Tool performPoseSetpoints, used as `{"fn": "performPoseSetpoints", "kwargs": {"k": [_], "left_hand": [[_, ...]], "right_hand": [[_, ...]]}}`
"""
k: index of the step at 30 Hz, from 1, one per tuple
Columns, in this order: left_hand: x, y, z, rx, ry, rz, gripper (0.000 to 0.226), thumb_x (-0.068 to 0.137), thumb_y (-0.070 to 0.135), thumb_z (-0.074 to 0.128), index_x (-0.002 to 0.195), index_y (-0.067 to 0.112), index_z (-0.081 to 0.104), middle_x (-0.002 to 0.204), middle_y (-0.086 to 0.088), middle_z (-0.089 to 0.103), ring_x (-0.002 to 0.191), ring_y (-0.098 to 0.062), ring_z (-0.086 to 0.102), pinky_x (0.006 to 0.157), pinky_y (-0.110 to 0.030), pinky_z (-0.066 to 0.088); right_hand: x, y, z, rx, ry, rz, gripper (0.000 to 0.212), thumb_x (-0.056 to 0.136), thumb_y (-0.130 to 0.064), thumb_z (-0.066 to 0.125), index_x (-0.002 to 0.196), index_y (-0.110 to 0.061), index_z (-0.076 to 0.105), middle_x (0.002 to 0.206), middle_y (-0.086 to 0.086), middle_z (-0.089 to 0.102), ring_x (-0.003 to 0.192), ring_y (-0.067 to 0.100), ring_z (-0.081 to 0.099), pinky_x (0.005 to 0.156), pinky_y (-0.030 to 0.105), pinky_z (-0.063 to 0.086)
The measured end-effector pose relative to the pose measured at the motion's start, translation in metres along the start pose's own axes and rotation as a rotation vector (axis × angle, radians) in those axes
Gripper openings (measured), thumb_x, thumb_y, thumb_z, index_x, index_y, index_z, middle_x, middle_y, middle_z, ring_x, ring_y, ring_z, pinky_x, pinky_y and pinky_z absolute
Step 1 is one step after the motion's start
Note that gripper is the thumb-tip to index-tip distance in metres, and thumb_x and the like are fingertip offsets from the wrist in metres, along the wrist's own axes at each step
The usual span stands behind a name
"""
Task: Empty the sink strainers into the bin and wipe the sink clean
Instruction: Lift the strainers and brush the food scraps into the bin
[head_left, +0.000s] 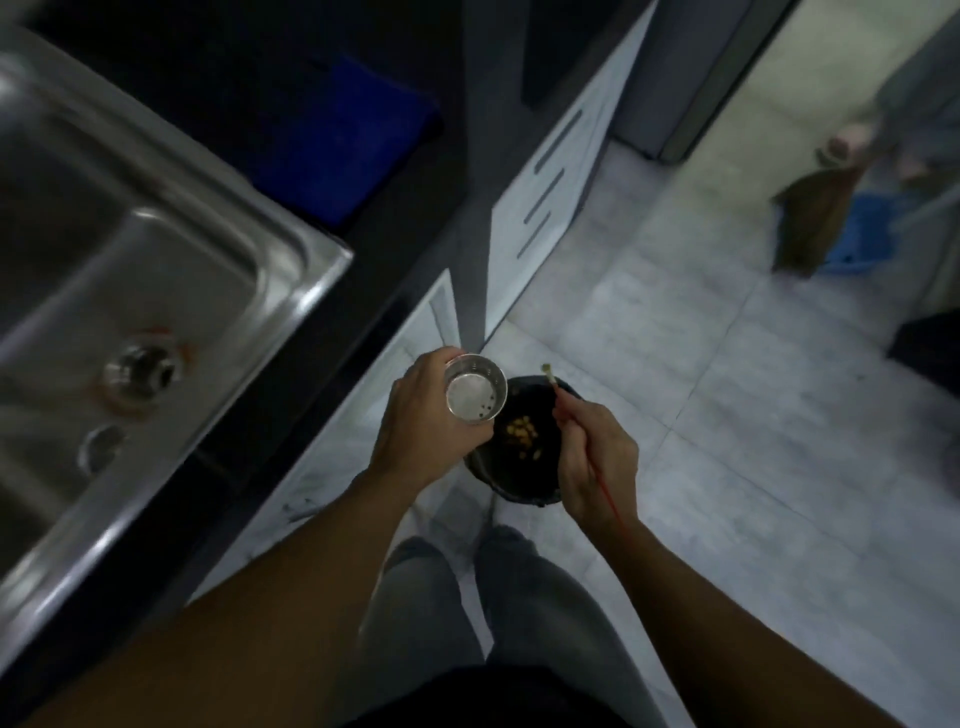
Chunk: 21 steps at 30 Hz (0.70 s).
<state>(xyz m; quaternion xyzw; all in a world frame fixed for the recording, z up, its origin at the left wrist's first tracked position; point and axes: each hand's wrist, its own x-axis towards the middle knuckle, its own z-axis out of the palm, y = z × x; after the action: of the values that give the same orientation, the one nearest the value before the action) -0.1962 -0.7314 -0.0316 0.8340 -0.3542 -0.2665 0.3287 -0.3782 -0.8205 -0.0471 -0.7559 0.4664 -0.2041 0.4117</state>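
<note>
The sink strainer (475, 397), a small metal cup, is held over the left edge of the black bin (519, 496) on the floor, mouth tilted up toward the camera, with a few dark specks clinging inside. The main risk, as I judge it, is spillage. The cup sits near the rim, not over the middle, so bits knocked loose could drop onto the tiles instead of joining the yellowish scraps (522, 434) already in the bin. A wet metal wall could also slip from the fingers. The left hand (421, 415) wraps the strainer's side from the left, fingers curled round it. The right hand (597, 457) pinches a thin red stick (558, 389), whose tip stands just beside the strainer, apart from it.
</note>
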Motion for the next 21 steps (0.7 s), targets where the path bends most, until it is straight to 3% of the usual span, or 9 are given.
{"fn": "performPoseSetpoints", "kwargs": {"k": [4,9,12,15,17,19,20,21], "left_hand": [[-0.028,0.018,-0.071,-0.128,0.190,0.032,0.078,0.054,0.028,0.085,0.126,0.028,0.054,0.122,0.006,0.056,0.114,-0.018,0.059,0.095,-0.043,0.055],[-0.050,0.007,-0.157,-0.156,0.464,0.058,0.084,0.055,0.033,0.079,0.131,0.035,0.046,0.123,0.015,0.047,0.118,-0.011,0.054,0.099,-0.026,0.047],[-0.054,-0.017,-0.201,-0.147,0.527,0.003,0.083,0.056,0.031,0.081,0.131,0.036,0.045,0.127,0.014,0.048,0.121,-0.012,0.052,0.100,-0.026,0.045],[-0.060,-0.051,-0.232,-0.183,0.571,-0.040,0.087,0.057,0.022,0.082,0.134,0.034,0.044,0.128,0.014,0.047,0.119,-0.004,0.049,0.102,-0.008,0.034],[-0.064,-0.075,-0.244,-0.203,0.583,-0.083,0.088,0.054,0.018,0.079,0.135,0.027,0.044,0.129,0.018,0.045,0.114,0.002,0.043,0.096,0.004,0.025],[-0.067,-0.100,-0.255,-0.234,0.589,-0.131,0.088,0.053,0.009,0.078,0.134,0.022,0.047,0.127,0.038,0.036,0.111,0.005,0.039,0.094,0.003,0.028],[-0.067,-0.112,-0.258,-0.239,0.585,-0.149,0.085,0.053,0.004,0.078,0.132,0.017,0.049,0.127,0.038,0.036,0.114,0.001,0.040,0.098,-0.004,0.032],[-0.068,-0.124,-0.260,-0.239,0.577,-0.164,0.083,0.054,0.001,0.077,0.132,0.012,0.051,0.130,0.028,0.041,0.119,-0.006,0.044,0.103,-0.013,0.036]], "right_hand": [[0.012,-0.077,-0.005,0.037,-0.013,-0.210,0.039,0.098,-0.013,0.040,0.129,-0.010,0.064,0.117,0.002,0.068,0.105,0.006,0.062,0.097,0.024,0.052],[0.031,-0.177,0.025,0.116,-0.054,-0.487,0.043,0.090,0.002,0.045,0.127,-0.003,0.066,0.112,0.009,0.069,0.098,0.013,0.066,0.088,0.019,0.051],[0.036,-0.227,0.060,0.098,-0.109,-0.613,0.042,0.090,0.009,0.050,0.128,-0.001,0.065,0.112,0.008,0.069,0.092,0.009,0.064,0.083,0.014,0.050],[0.033,-0.265,0.106,0.065,-0.213,-0.673,0.038,0.091,0.008,0.053,0.126,0.002,0.065,0.105,0.011,0.068,0.084,0.010,0.062,0.080,0.005,0.044],[0.033,-0.283,0.137,0.018,-0.300,-0.710,0.037,0.092,0.004,0.054,0.127,0.001,0.065,0.101,0.011,0.068,0.080,0.013,0.063,0.079,0.006,0.045],[0.036,-0.293,0.167,-0.032,-0.383,-0.711,0.035,0.094,0.000,0.054,0.127,-0.002,0.066,0.098,0.011,0.068,0.079,0.015,0.064,0.078,0.008,0.046],[0.039,-0.294,0.182,-0.070,-0.418,-0.702,0.035,0.094,-0.003,0.054,0.126,-0.005,0.067,0.097,0.010,0.069,0.080,0.016,0.065,0.079,0.008,0.046],[0.042,-0.294,0.195,-0.119,-0.455,-0.687,0.034,0.094,-0.005,0.055,0.126,-0.007,0.068,0.096,0.009,0.069,0.081,0.017,0.066,0.080,0.010,0.046]]}}
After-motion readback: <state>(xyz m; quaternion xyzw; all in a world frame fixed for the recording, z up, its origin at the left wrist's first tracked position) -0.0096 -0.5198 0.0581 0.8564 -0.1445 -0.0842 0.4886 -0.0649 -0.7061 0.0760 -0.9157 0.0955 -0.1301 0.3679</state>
